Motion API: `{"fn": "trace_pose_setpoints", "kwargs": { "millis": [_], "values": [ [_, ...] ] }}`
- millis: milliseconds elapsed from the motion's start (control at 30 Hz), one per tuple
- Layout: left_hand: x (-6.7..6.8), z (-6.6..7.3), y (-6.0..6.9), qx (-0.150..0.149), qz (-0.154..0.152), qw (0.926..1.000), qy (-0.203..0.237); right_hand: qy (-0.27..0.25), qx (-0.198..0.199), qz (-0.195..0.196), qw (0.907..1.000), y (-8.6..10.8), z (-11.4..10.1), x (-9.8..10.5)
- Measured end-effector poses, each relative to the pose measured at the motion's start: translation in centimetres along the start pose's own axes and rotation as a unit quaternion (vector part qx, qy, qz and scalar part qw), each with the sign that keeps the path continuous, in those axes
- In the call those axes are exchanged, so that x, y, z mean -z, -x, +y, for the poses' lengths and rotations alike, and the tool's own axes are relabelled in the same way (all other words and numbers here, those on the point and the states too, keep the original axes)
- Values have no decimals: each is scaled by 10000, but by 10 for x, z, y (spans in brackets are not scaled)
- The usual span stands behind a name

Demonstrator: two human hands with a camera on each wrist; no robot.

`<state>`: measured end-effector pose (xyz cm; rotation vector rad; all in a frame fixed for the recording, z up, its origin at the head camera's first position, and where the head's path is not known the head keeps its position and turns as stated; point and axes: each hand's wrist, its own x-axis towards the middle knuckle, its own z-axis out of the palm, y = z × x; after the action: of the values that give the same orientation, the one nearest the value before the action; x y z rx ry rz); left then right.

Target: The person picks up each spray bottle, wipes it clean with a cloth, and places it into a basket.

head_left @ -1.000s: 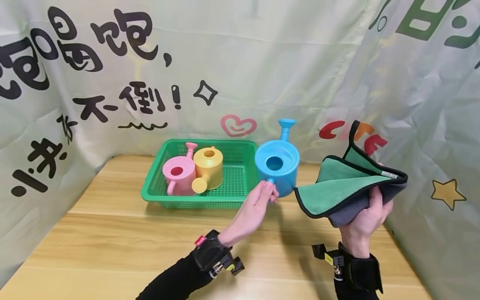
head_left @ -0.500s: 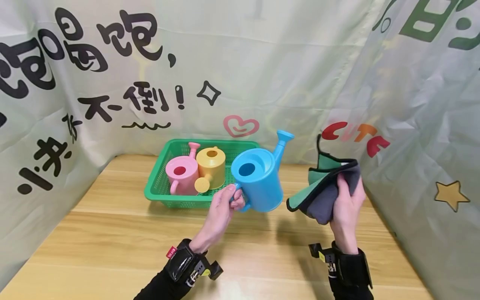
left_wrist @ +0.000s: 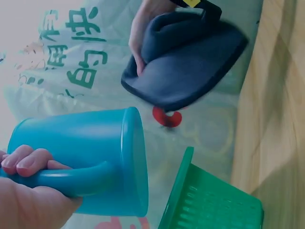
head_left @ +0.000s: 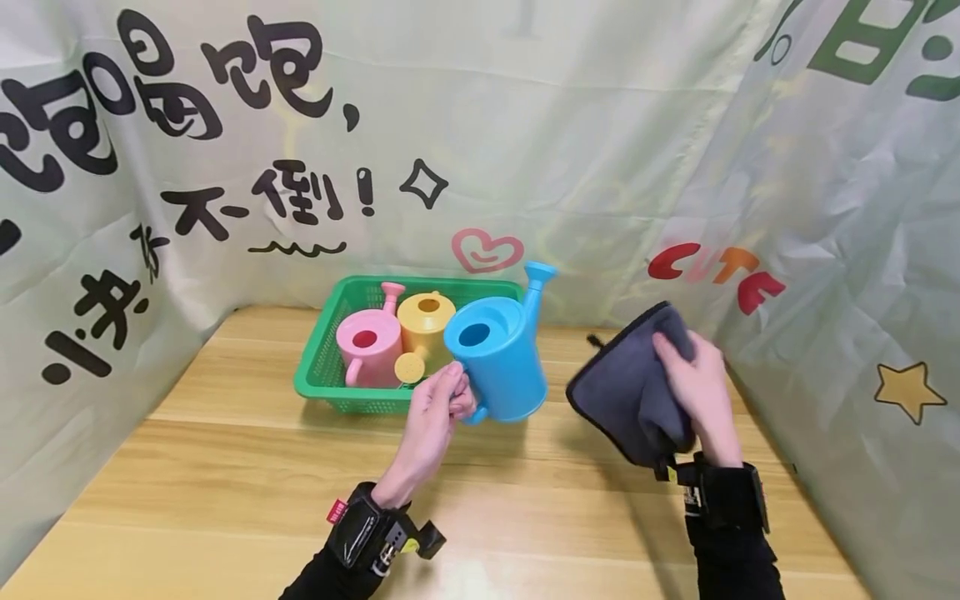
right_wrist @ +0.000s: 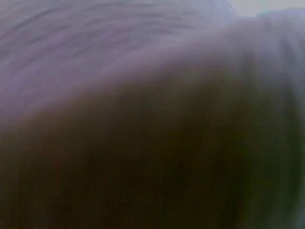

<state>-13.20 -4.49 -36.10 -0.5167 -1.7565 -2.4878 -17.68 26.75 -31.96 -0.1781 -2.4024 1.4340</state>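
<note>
Head camera: my left hand (head_left: 429, 412) grips the blue watering can (head_left: 501, 367) by its handle (left_wrist: 93, 179), spout (head_left: 533, 298) slanting far and right, while my right hand (head_left: 699, 381) holds the gray cloth (head_left: 626, 393) just right of it, not touching.

On the pale cloth wall (head_left: 465, 117), beyond the left fingers (head_left: 462, 400) and off to their left, black lettering (head_left: 192, 198) reads 饱喝饱, over 不倒!, with 小快 slanting lower down; beyond the right fingers (head_left: 672, 355) stands CUTE (head_left: 737, 259) in coloured letters; farther up, to their right, a green character (head_left: 827, 46) is cut off; from the left wrist, 快 (left_wrist: 84, 25) and 的 (left_wrist: 83, 76) show above the left fingers; the red tag (head_left: 337, 511), behind those fingers on the wristband (head_left: 357, 528), is too small to read.
</note>
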Motion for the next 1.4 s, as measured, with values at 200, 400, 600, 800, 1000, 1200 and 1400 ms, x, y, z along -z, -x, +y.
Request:
{"fn": "trace_pose_setpoints", "kwargs": {
  "millis": [200,400,600,800,1000,1200,1400],
  "values": [
    [-6,2,1,288,189,9993,-107,-4265,-701,1702,8856,7,-4,-26],
    [-15,0,5,475,132,9980,-407,-3461,576,1816,9187,42,-20,-84],
    [-15,-1,9,510,-505,9959,-551,-1781,2271,740,9546,71,-25,-117],
    [-15,9,13,407,-1136,9767,-1776,-1881,1827,69,9650,77,-27,-117],
    [-19,14,16,-170,-1375,9538,-2665,-2140,1664,64,9625,86,-31,-122],
    [-15,7,17,-860,-1493,9463,-2737,-2527,2231,-81,9414,96,-33,-130],
    [-11,2,17,-1051,-1477,9515,-2484,-2243,2933,153,9292,94,-27,-138]
  ]
}}
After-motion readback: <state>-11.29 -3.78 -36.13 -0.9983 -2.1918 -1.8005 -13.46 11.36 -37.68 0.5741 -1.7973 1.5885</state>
